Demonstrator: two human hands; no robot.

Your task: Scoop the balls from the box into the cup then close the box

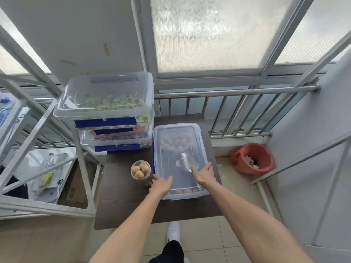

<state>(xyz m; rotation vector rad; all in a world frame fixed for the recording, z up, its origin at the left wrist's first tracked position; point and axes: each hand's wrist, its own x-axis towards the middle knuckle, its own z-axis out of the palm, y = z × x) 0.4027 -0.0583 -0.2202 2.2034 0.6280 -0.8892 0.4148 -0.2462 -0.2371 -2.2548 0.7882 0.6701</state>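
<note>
A clear plastic box [201, 145] lies on the dark table [125, 205], with its clear lid [171, 133] resting on top. Through the lid I see tan balls [175, 144] at the far end, a few more at the near end, and a metal scoop [187, 161] lying inside. My left hand [161, 185] rests flat on the lid's near left corner. My right hand [204, 174] lies flat on the lid near its right side. A clear cup [141, 172] holding several tan balls stands just left of the box, beside my left hand.
Three stacked clear boxes [112, 111] with blue clips and coloured contents stand at the table's back left. A white metal rack [47, 149] is to the left. A railing [237, 114] runs behind the table. An orange bucket [252, 158] sits on the floor to the right.
</note>
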